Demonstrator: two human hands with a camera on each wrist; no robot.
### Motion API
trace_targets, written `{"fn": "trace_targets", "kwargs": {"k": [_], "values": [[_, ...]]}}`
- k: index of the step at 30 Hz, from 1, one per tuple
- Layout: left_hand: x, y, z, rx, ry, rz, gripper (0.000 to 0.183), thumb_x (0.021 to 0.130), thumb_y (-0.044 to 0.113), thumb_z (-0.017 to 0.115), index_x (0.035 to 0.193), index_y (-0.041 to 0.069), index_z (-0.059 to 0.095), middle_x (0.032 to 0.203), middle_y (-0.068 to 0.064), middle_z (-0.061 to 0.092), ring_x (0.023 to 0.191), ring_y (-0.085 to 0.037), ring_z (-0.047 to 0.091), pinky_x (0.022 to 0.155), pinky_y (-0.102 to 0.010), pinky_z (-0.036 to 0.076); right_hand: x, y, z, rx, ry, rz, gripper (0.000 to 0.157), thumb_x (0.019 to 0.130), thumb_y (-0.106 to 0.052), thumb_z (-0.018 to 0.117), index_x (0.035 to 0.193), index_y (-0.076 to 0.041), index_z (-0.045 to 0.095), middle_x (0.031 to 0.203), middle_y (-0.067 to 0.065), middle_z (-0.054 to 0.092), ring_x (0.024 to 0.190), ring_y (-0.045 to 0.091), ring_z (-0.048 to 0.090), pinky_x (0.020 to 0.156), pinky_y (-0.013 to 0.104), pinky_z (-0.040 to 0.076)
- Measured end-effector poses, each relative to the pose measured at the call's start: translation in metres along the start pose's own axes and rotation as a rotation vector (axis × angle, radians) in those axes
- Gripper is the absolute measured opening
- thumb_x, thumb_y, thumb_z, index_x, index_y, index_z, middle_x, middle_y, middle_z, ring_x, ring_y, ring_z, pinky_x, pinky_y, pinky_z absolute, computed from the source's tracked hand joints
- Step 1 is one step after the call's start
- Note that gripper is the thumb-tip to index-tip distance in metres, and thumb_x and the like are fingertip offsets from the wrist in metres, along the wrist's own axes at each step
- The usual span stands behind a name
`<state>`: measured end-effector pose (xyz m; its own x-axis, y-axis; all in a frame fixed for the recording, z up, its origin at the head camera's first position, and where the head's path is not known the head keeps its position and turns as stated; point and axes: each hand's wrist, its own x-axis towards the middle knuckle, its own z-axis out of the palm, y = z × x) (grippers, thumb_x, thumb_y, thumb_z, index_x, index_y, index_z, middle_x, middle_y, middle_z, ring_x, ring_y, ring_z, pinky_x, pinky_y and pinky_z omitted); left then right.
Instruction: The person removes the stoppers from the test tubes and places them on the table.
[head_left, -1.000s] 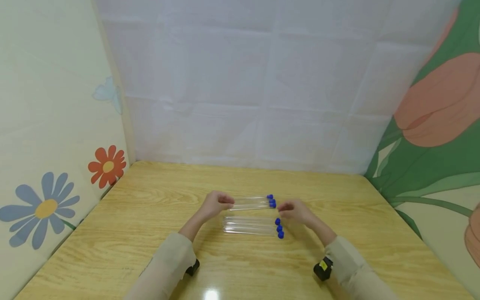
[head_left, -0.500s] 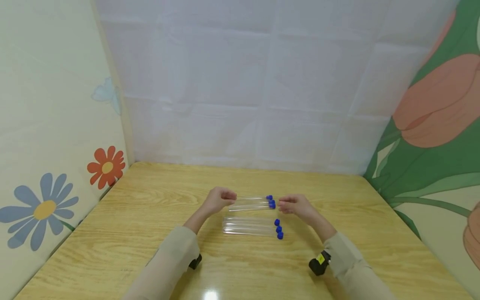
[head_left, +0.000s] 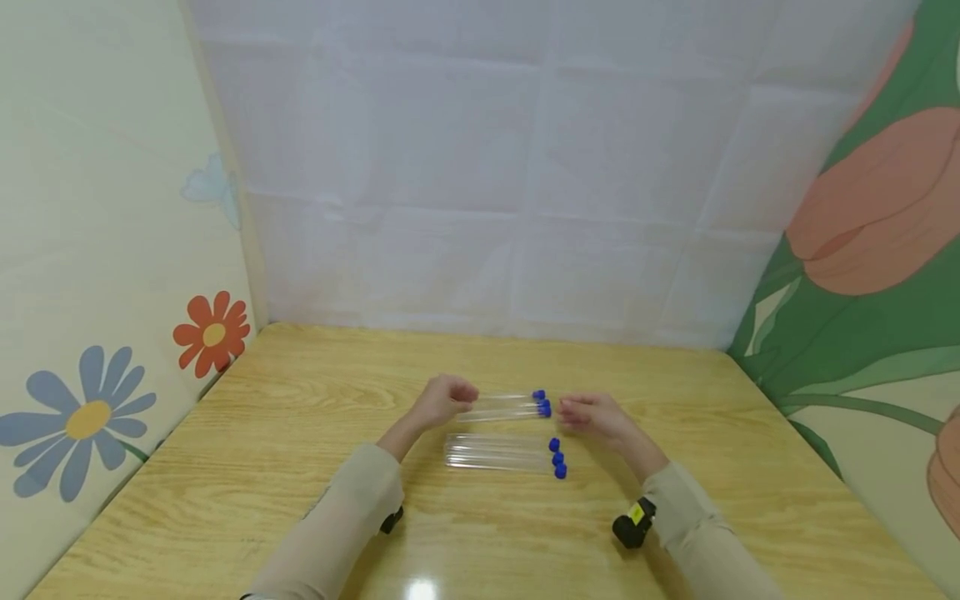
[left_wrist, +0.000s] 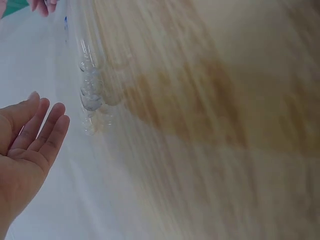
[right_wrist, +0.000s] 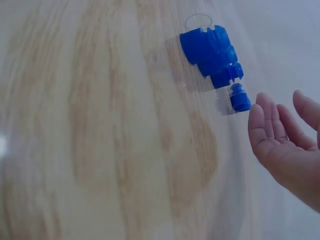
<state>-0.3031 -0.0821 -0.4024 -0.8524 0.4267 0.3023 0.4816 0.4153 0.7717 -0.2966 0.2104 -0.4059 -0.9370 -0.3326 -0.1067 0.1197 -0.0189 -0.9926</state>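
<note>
Clear test tubes with blue caps lie on the table in two groups, caps to the right. The far test tubes (head_left: pixel 506 408) lie between my two hands. Nearer to me is a second row of test tubes (head_left: pixel 495 452), its blue caps (head_left: pixel 557 458) close by their right ends. My left hand (head_left: pixel 444 402), fingers loosely bent and holding nothing, is beside the rounded left ends of the far group; the left wrist view shows those ends (left_wrist: pixel 91 95) apart from the fingers. My right hand (head_left: pixel 596 417) is relaxed and bare just right of the far blue caps (head_left: pixel 543 407).
The wooden table (head_left: pixel 262 467) extends to a white cloth backdrop (head_left: pixel 487 167) behind it. Flowered panels stand at the left (head_left: pixel 112 250) and right (head_left: pixel 862 333). A black wrist camera (head_left: pixel 633 523) sits at the right cuff.
My left hand has shifted slightly right and away from me. My right hand's fingers have straightened a little beside the caps. The tubes lie almost where they were.
</note>
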Motion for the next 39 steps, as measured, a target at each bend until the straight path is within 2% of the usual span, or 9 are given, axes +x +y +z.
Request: {"fn": "trace_targets", "kwargs": {"k": [4,8,12,18,20,23,29,31,39], "values": [[0.018,-0.059,0.015,0.077,0.011,0.152,0.015,0.079,0.002,0.066,0.094,0.002,0.067,0.088,-0.008,0.066,0.079,-0.018,0.062,0.068,-0.027,0.051,-0.001,0.002,-0.002,0.012,0.013,0.023,0.041,0.091,0.002,0.046,0.120,0.024,0.030,0.093,0.016,0.064,0.078,0.016,0.063,0.079,0.033,0.050],[0.035,-0.098,0.027,0.063,-0.036,0.109,0.016,0.078,0.010,0.070,0.093,0.005,0.068,0.085,-0.002,0.066,0.075,-0.012,0.061,0.064,-0.023,0.050,0.000,0.004,-0.003,0.042,0.006,0.031,0.037,0.091,0.001,0.045,0.118,0.024,0.034,0.088,0.012,0.065,0.077,0.016,0.063,0.076,0.031,0.051],[0.035,-0.094,0.028,0.071,-0.047,0.068,0.016,0.079,0.014,0.069,0.094,0.008,0.068,0.086,-0.001,0.066,0.077,-0.012,0.061,0.067,-0.024,0.050,-0.001,0.006,-0.003,0.072,-0.023,0.041,0.026,0.092,0.000,0.045,0.110,0.018,0.047,0.084,0.009,0.065,0.076,0.015,0.063,0.075,0.029,0.051],[0.072,-0.211,0.067,0.154,-0.024,0.147,0.020,0.072,0.012,0.074,0.091,0.018,0.068,0.083,0.007,0.065,0.073,-0.007,0.060,0.063,-0.021,0.050,-0.002,0.007,-0.002,0.104,-0.050,0.050,0.016,0.092,0.000,0.044,0.099,0.007,0.057,0.081,0.007,0.066,0.074,0.015,0.063,0.073,0.028,0.051],[0.076,-0.225,0.072,0.168,-0.028,0.147,0.022,0.071,0.011,0.074,0.089,0.022,0.068,0.082,0.011,0.063,0.072,-0.003,0.058,0.062,-0.019,0.049,-0.002,0.007,-0.001,0.109,-0.048,0.052,0.016,0.092,0.000,0.044,0.098,0.008,0.057,0.081,0.008,0.066,0.073,0.015,0.063,0.072,0.028,0.051],[0.065,-0.189,0.063,0.177,-0.055,0.111,0.021,0.071,0.005,0.073,0.088,0.017,0.069,0.081,0.008,0.064,0.072,-0.006,0.058,0.062,-0.021,0.049,-0.002,0.008,-0.001,0.099,-0.052,0.054,0.017,0.092,0.000,0.044,0.100,0.009,0.057,0.081,0.008,0.066,0.073,0.015,0.063,0.072,0.028,0.052],[0.010,-0.021,0.018,0.155,-0.103,-0.069,0.016,0.073,-0.008,0.066,0.088,-0.004,0.066,0.084,-0.012,0.065,0.077,-0.023,0.060,0.070,-0.030,0.051,-0.003,0.010,-0.001,0.109,-0.077,0.057,0.017,0.093,0.000,0.043,0.099,0.008,0.057,0.080,0.007,0.066,0.073,0.015,0.063,0.071,0.027,0.052],[0.012,-0.027,0.019,0.153,-0.103,-0.016,0.011,0.075,0.000,0.069,0.086,0.001,0.068,0.082,-0.007,0.065,0.075,-0.018,0.060,0.068,-0.027,0.050,-0.003,0.009,-0.001,0.109,-0.081,0.054,0.017,0.093,0.000,0.043,0.099,0.008,0.057,0.080,0.007,0.066,0.073,0.015,0.063,0.070,0.027,0.052],[0.083,-0.227,0.082,0.304,-0.096,0.160,0.024,0.062,0.011,0.080,0.083,0.019,0.069,0.076,0.011,0.062,0.067,-0.005,0.056,0.059,-0.020,0.048,-0.002,0.008,0.000,0.088,-0.077,0.042,0.019,0.092,0.000,0.044,0.101,0.012,0.055,0.080,0.007,0.066,0.073,0.014,0.063,0.069,0.025,0.052]]}}
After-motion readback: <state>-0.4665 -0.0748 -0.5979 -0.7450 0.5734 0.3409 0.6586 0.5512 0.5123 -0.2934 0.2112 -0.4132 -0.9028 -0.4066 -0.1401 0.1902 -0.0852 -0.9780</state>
